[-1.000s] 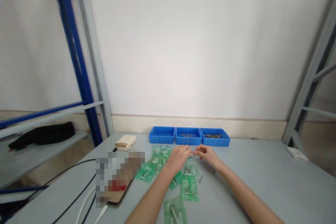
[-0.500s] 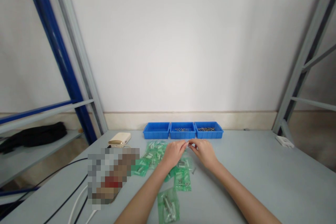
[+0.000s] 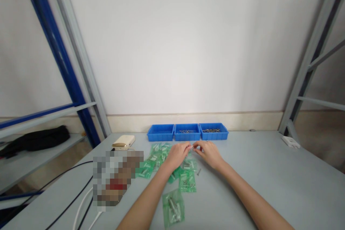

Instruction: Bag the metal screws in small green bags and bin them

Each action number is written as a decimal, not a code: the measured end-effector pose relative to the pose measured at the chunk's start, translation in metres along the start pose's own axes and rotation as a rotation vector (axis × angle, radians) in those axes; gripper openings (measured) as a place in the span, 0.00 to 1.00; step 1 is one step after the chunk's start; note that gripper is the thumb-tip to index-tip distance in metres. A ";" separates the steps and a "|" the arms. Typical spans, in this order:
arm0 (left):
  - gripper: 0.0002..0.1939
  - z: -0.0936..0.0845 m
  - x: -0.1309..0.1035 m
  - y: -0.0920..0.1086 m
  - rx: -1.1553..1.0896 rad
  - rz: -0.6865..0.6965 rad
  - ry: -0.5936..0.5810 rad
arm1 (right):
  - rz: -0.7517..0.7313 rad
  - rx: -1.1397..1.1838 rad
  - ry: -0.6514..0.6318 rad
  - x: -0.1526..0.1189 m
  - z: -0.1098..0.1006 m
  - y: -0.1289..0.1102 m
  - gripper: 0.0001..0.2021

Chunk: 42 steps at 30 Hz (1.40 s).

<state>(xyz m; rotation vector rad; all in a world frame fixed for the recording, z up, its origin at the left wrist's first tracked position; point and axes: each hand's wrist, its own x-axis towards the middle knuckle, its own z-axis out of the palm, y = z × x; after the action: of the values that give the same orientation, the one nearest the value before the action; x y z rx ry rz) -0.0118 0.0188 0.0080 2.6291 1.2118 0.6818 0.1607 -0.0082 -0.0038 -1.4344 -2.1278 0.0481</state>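
Observation:
My left hand (image 3: 177,155) and my right hand (image 3: 209,153) meet over the table, fingertips almost touching. Each has thumb and fingers pinched together. A small pale thing shows between the fingertips, too small to name. Under and around my left hand lie several green plastic bags (image 3: 187,181) with screws and white pieces inside. One larger-looking green bag (image 3: 174,208) rests nearer to me, between my forearms. A loose screw (image 3: 198,171) lies on the table just below my right hand.
Three blue bins stand in a row by the wall: a left bin (image 3: 161,137), a middle bin (image 3: 187,137) with thin silvery pieces, and a right bin (image 3: 214,136) with screws. At left are a cream box (image 3: 123,142), cables and a blurred-out object (image 3: 117,181). A white adapter (image 3: 291,142) sits far right.
The view has shifted slightly. Both hands stay together in nearly the same place, with a small gap now showing between the right fingertips and the left.

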 end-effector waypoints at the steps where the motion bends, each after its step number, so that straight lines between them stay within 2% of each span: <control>1: 0.15 0.001 0.000 0.000 -0.005 0.004 0.012 | 0.000 0.002 0.002 0.000 0.001 0.000 0.10; 8: 0.14 0.001 -0.001 0.002 0.003 0.000 0.031 | -0.005 -0.022 0.037 0.000 -0.002 -0.002 0.10; 15: 0.16 0.004 0.001 0.002 0.047 -0.024 0.011 | -0.011 0.017 0.008 -0.001 -0.002 -0.003 0.08; 19: 0.18 0.004 0.001 0.002 -0.015 -0.035 0.005 | -0.014 0.019 0.041 -0.001 0.001 0.000 0.09; 23: 0.17 0.005 0.000 0.001 -0.049 0.015 0.002 | -0.003 0.017 0.077 0.000 0.003 0.004 0.10; 26: 0.16 0.007 0.000 0.000 0.002 0.035 0.005 | -0.010 0.023 0.094 -0.001 0.002 0.002 0.10; 34: 0.17 0.007 0.002 0.003 0.086 -0.035 0.065 | 0.018 0.073 0.167 -0.003 0.001 -0.011 0.10; 38: 0.14 0.007 0.000 0.003 0.069 -0.004 0.080 | -0.006 0.068 0.176 -0.002 0.001 -0.007 0.12; 42: 0.15 0.007 -0.001 0.002 0.081 0.024 0.043 | -0.028 0.026 0.149 -0.001 -0.001 -0.006 0.12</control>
<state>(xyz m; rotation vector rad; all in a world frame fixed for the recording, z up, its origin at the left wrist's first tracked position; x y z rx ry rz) -0.0076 0.0174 0.0021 2.7125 1.2467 0.7114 0.1565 -0.0116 -0.0020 -1.3496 -2.0186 -0.0400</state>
